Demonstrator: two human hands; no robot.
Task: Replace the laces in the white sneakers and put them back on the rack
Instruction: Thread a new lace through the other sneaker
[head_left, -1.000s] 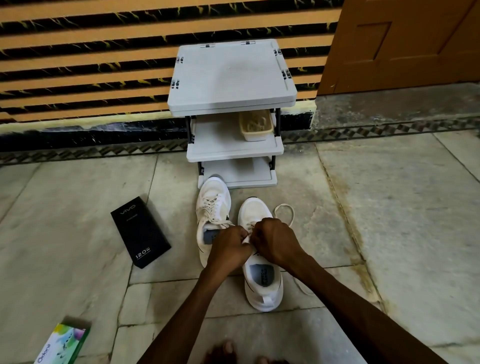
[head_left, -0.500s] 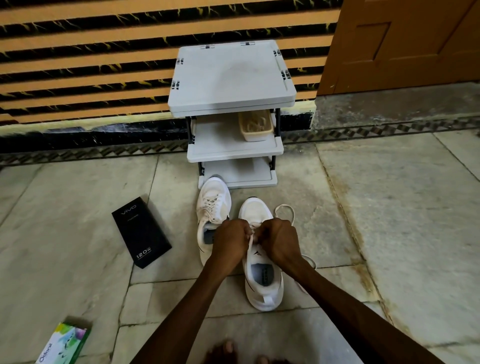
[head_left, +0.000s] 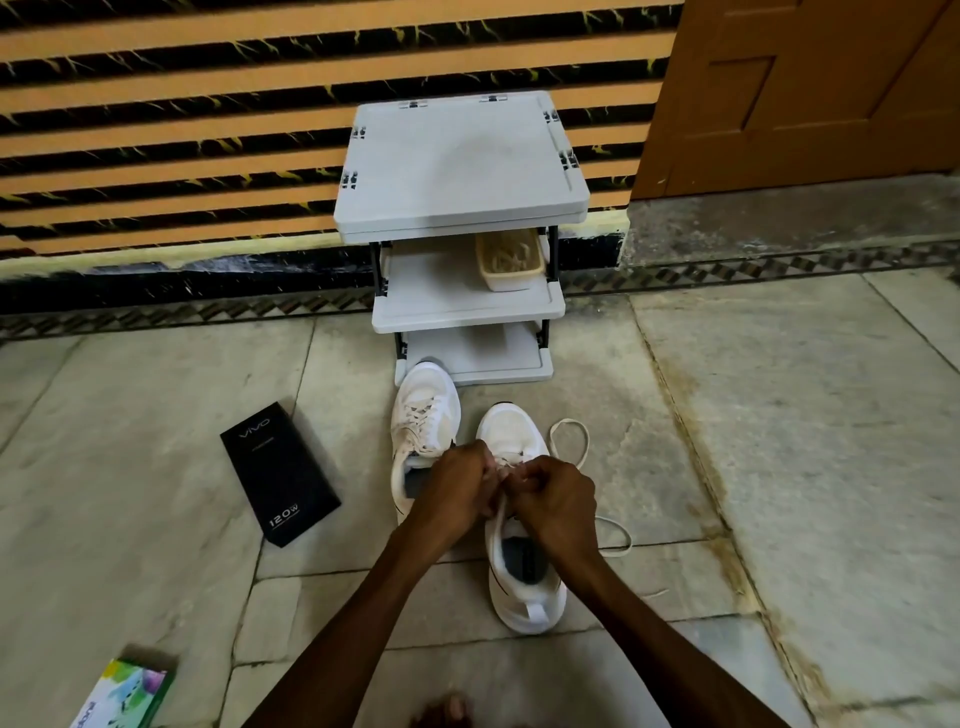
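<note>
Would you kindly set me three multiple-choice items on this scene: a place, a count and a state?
1. Where does the small beige plastic basket stand? A. on the middle shelf of the grey plastic rack; B. on its top; C. on the floor.
2. How many shelves has the rack? A. two; B. three; C. five.
3. What are the left hand and right hand doing? A. lying flat; B. pinching the white lace; C. lifting a box.
Key: A, it sits under the top shelf; B, top, middle and bottom show; B, both grip the lace over the nearer white sneaker.
</note>
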